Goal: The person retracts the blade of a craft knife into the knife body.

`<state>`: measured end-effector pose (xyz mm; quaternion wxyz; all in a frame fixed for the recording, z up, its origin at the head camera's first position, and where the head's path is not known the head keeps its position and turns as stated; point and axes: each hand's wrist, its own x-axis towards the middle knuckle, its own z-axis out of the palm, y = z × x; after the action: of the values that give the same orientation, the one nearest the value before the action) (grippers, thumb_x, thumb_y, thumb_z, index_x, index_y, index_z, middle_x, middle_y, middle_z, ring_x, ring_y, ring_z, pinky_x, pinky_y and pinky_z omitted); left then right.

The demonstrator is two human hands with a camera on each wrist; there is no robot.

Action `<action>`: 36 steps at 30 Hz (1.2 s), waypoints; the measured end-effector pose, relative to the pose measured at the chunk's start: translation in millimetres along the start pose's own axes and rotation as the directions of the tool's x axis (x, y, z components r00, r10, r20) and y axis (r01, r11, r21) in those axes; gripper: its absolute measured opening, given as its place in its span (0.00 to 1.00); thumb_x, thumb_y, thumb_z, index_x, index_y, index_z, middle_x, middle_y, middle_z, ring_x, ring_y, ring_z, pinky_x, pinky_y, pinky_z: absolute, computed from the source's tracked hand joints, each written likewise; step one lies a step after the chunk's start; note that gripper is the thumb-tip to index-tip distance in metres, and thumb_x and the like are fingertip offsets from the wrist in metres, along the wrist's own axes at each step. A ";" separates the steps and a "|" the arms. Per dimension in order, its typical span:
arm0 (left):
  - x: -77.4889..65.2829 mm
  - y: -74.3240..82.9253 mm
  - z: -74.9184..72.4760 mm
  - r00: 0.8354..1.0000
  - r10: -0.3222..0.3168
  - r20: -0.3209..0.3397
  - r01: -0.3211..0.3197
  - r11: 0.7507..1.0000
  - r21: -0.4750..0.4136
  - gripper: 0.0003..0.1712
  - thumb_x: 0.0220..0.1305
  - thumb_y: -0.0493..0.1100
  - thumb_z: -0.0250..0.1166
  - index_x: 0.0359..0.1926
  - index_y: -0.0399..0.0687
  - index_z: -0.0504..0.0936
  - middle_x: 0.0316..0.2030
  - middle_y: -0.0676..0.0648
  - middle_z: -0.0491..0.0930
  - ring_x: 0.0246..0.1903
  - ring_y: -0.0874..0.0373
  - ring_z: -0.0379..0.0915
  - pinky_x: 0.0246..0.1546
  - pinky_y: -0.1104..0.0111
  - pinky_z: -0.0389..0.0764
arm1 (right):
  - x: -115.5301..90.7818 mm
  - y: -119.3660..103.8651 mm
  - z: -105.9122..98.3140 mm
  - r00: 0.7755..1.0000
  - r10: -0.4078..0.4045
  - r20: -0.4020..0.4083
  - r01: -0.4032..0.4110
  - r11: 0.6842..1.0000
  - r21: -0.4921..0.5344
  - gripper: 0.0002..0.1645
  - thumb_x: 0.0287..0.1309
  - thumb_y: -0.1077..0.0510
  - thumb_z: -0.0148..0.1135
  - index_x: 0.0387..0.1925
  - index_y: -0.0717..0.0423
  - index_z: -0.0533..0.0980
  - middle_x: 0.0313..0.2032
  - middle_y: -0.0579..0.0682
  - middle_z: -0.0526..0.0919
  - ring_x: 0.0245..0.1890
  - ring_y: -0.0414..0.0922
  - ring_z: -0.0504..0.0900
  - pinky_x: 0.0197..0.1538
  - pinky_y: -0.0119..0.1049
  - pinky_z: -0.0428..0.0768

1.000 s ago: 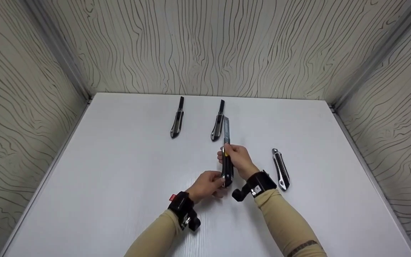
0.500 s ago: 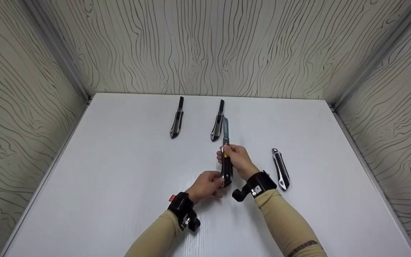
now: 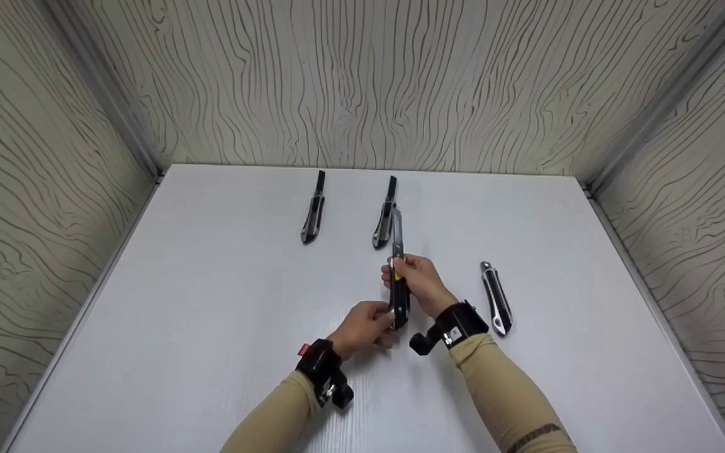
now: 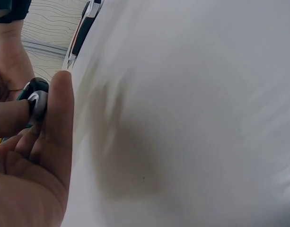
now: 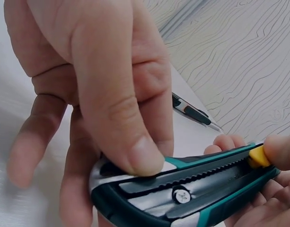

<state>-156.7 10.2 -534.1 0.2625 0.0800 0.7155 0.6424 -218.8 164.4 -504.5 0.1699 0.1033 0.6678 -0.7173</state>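
Observation:
A black and teal snap-off utility knife [image 3: 399, 299] is held over the table, its long blade [image 3: 398, 228] extended and pointing away from me. My right hand [image 3: 422, 280] grips its handle from the right, the thumb on the yellow slider [image 5: 259, 157]. At the butt end, my left hand [image 3: 362, 327] pinches the handle between thumb and fingers; in the left wrist view the grey butt [image 4: 38, 105] shows between them. The blade tip overlaps a second utility knife [image 3: 384, 223] in the head view. Whether they touch, I cannot tell.
Another utility knife [image 3: 313, 217], with a dark front section, lies at the back left of the white table [image 3: 211, 302]. To the right of my right hand lies one more knife [image 3: 496, 299], no blade showing. Patterned walls [image 3: 362, 82] enclose the back and sides.
The blade end of the held utility knife has shifted very slightly to the left. Both hands keep their hold and have hardly moved. The knives on the table lie as before.

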 end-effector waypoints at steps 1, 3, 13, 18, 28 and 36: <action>0.1 -0.1 -0.2 1.000 -0.003 -0.001 0.003 1.000 -0.001 0.14 0.71 0.36 0.54 0.51 0.32 0.78 0.41 0.33 0.83 0.34 0.52 0.83 0.33 0.65 0.87 | 0.1 0.0 0.2 1.000 0.000 0.001 0.000 1.000 -0.002 0.21 0.73 0.59 0.47 0.59 0.70 0.69 0.42 0.55 0.83 0.40 0.42 0.84 0.51 0.36 0.84; -0.1 -0.2 -0.5 1.000 -0.007 -0.003 0.007 1.000 -0.005 0.14 0.71 0.36 0.54 0.52 0.32 0.78 0.42 0.33 0.83 0.35 0.51 0.83 0.33 0.65 0.87 | 0.3 0.3 0.4 1.000 -0.002 0.005 0.002 1.000 -0.006 0.21 0.74 0.59 0.47 0.59 0.69 0.69 0.43 0.55 0.83 0.40 0.42 0.84 0.52 0.36 0.84; -2.6 -6.2 -0.5 0.999 -0.006 0.044 0.011 0.994 -0.111 0.16 0.75 0.41 0.50 0.56 0.36 0.75 0.44 0.36 0.84 0.39 0.49 0.84 0.35 0.63 0.87 | 1.0 -1.7 -3.5 0.999 -0.035 0.026 0.034 0.999 0.021 0.24 0.74 0.58 0.46 0.62 0.72 0.65 0.51 0.62 0.80 0.43 0.42 0.84 0.55 0.36 0.82; -3.0 -6.5 2.4 0.999 0.035 0.027 -0.031 0.987 -0.160 0.15 0.75 0.39 0.50 0.51 0.34 0.76 0.39 0.38 0.84 0.34 0.56 0.81 0.34 0.67 0.85 | 0.0 -3.5 -4.3 0.999 -0.027 0.046 0.025 0.998 0.050 0.26 0.74 0.53 0.47 0.62 0.69 0.67 0.53 0.62 0.80 0.45 0.44 0.84 0.56 0.38 0.82; -3.6 -8.9 6.6 0.999 0.046 0.020 -0.042 0.987 -0.153 0.14 0.75 0.39 0.50 0.49 0.35 0.77 0.37 0.40 0.83 0.33 0.57 0.79 0.36 0.65 0.85 | 0.2 0.0 -4.3 0.999 0.032 0.006 -0.033 0.998 0.049 0.28 0.73 0.48 0.48 0.58 0.68 0.71 0.44 0.57 0.84 0.43 0.45 0.86 0.53 0.39 0.83; -3.8 -8.8 6.7 0.998 0.052 0.020 -0.048 0.985 -0.164 0.13 0.74 0.38 0.49 0.47 0.33 0.77 0.35 0.42 0.82 0.31 0.59 0.77 0.32 0.69 0.83 | 0.6 0.7 -1.6 1.000 0.010 -0.024 -0.009 1.000 0.013 0.24 0.74 0.50 0.47 0.55 0.67 0.72 0.43 0.57 0.84 0.41 0.44 0.86 0.51 0.38 0.84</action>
<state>-148.3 13.0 -541.8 0.2605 0.0837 0.6550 0.7044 -219.2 165.9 -505.6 0.1646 0.1163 0.6648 -0.7193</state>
